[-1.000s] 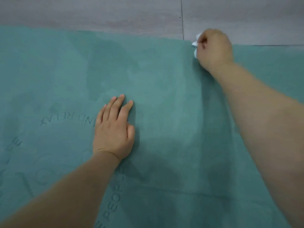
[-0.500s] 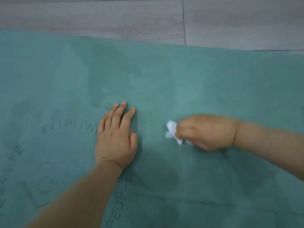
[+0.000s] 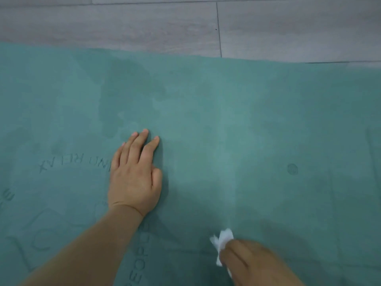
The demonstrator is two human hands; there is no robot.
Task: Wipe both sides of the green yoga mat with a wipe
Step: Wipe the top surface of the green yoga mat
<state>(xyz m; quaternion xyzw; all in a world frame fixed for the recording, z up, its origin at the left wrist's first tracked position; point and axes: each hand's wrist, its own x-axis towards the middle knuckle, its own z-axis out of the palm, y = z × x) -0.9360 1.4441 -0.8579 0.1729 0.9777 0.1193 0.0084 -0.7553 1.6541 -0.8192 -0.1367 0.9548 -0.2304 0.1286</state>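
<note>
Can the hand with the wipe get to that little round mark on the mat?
Probably yes. The right hand gripping the crumpled white wipe has only bare green yoga mat between it and the small dark round stamp.

head view, close, facing down, mat (image 3: 226, 120)

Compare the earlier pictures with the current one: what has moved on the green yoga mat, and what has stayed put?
The right hand, keeping its grip on the white wipe, has swept from the far edge of the green yoga mat towards the person, down to the near part. The left hand stays flat on the mat beside the embossed lettering. The mat itself has not shifted.
</note>
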